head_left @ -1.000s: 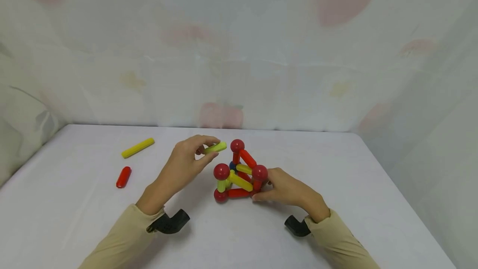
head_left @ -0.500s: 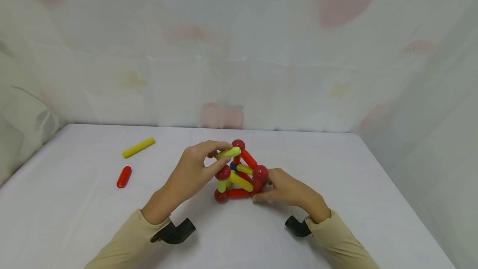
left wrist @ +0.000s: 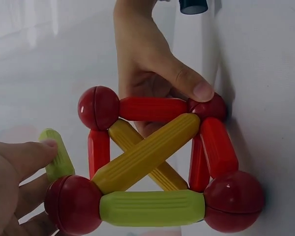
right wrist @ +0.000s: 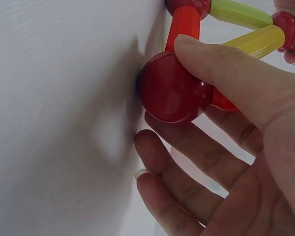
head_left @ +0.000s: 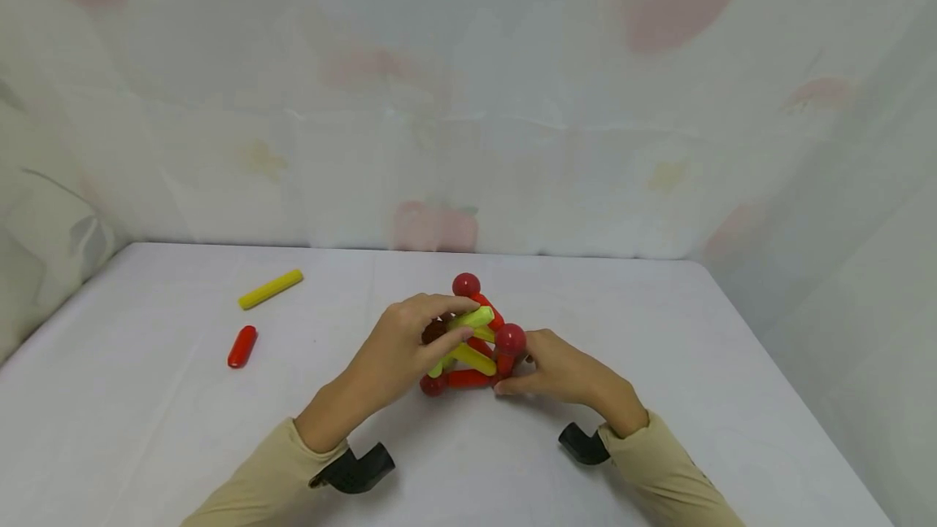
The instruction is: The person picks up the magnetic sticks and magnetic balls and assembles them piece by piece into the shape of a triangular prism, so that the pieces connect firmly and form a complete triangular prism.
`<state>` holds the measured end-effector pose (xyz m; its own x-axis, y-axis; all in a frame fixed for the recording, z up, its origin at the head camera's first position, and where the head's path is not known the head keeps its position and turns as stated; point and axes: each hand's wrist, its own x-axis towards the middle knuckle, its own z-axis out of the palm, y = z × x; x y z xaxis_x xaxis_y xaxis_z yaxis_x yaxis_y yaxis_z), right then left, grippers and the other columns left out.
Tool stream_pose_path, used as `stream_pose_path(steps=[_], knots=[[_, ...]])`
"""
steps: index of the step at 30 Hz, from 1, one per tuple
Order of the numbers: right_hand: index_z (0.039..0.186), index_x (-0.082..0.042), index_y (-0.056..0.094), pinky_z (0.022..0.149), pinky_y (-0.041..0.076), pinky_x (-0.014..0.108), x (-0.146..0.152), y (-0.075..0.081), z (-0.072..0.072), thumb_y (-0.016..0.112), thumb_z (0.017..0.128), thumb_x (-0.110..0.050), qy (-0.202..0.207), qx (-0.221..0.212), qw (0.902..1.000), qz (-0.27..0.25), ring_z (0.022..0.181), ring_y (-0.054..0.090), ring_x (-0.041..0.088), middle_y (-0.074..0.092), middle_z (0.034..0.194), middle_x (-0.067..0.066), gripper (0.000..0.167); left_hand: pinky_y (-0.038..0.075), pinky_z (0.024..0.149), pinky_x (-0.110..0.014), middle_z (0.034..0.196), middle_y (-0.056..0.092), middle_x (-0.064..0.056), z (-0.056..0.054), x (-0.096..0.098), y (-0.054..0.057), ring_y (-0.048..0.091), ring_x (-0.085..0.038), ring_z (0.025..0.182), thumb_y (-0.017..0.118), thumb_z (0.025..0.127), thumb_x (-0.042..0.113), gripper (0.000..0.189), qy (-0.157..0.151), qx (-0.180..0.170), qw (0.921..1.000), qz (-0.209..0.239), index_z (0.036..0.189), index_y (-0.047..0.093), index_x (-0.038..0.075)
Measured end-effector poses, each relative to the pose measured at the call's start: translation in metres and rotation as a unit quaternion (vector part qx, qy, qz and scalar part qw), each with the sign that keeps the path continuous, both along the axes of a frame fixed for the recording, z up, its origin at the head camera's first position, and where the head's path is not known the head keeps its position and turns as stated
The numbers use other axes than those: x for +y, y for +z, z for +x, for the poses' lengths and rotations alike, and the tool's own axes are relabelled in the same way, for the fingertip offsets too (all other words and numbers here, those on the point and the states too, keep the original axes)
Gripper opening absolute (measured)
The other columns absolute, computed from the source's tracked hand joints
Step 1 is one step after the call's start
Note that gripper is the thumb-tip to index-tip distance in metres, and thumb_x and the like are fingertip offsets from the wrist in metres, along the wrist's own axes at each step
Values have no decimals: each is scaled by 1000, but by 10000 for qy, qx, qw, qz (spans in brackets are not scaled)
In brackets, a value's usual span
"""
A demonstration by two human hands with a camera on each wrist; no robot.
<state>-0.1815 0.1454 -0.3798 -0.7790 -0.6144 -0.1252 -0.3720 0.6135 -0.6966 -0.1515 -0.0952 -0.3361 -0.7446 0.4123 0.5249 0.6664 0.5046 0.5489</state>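
Note:
Between the hands stands a frame of red balls joined by red, yellow and light green rods, like a magnetic stick-and-ball set. My left hand (head_left: 398, 348) pinches a light green rod (head_left: 474, 318) between thumb and fingers above the frame's left side. In the left wrist view this rod (left wrist: 60, 156) is at an upper red ball (left wrist: 73, 204); whether they touch I cannot tell. My right hand (head_left: 567, 368) holds the lower right corner, its thumb on a red ball (right wrist: 172, 88) low by the tabletop. Another red ball (head_left: 510, 339) tops that corner.
A loose yellow rod (head_left: 270, 289) and a short red rod (head_left: 242, 346) lie to the left on the white table (head_left: 146, 429). A patterned curtain (head_left: 512, 145) hangs behind the table. Each wrist carries a black curved piece.
My left hand has moved right and slightly toward me with the light green rod, coming over the frame's upper left ball. The right hand and the frame stay about where they were.

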Motion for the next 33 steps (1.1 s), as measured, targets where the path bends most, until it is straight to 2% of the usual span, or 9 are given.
stream_pose_path(steps=[5,10,18,27,33], knots=[[112,-13,66,84,53,26,0,0,0,80,84,-25,24,12,10000,-15,93,64,10,71,101,-7,34,56,78,-22,105,73,0,-1,1,-3,64,-11,91,78,85,15,34,-132,-24,9999,-71,117,70,10],[113,-13,66,84,53,25,1,0,-1,80,84,-25,71,25,10000,-34,93,65,10,71,100,-7,34,56,78,-21,103,71,2,-1,1,-6,61,-8,87,78,85,12,31,-424,-101,9988,-225,115,69,11],[113,-13,67,83,53,25,1,-1,-1,80,84,-26,40,40,10000,-20,93,64,10,71,99,-7,35,55,76,-20,102,69,1,-3,2,-11,59,-8,87,76,87,8,27,-549,-175,9983,-127,113,68,11],[112,-13,66,87,54,31,1,0,0,80,84,-27,-4,91,10000,5,95,65,10,71,100,-7,34,53,72,-17,99,67,3,-3,3,-13,56,-7,83,75,87,9,28,-482,-252,9977,-395,114,69,14],[114,-14,65,87,54,28,3,1,0,79,85,-26,47,286,9996,-7,95,65,9,71,101,-7,34,53,72,-18,100,67,4,-1,2,-8,56,-7,84,76,87,13,29,-380,-275,9976,-519,115,69,14]])
